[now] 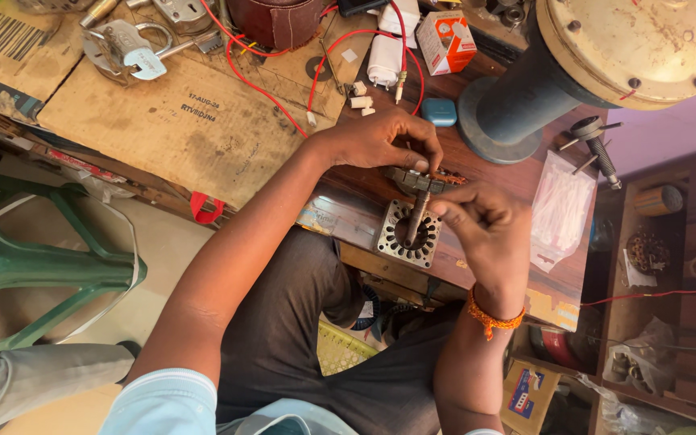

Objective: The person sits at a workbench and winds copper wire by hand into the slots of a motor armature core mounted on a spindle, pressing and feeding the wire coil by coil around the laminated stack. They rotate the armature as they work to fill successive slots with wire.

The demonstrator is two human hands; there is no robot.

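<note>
Cluttered workbench, square slotted metal stator core (407, 234)

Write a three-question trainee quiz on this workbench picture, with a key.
1. True or false: the left hand rests on the wooden bench.
2. Which wrist wears the orange thread band? A) left B) right
3. Fill in: the right hand holds a dark rod over the square metal ____ with slots around its round hole.

Key: 1 true; 2 B; 3 plate.
</note>
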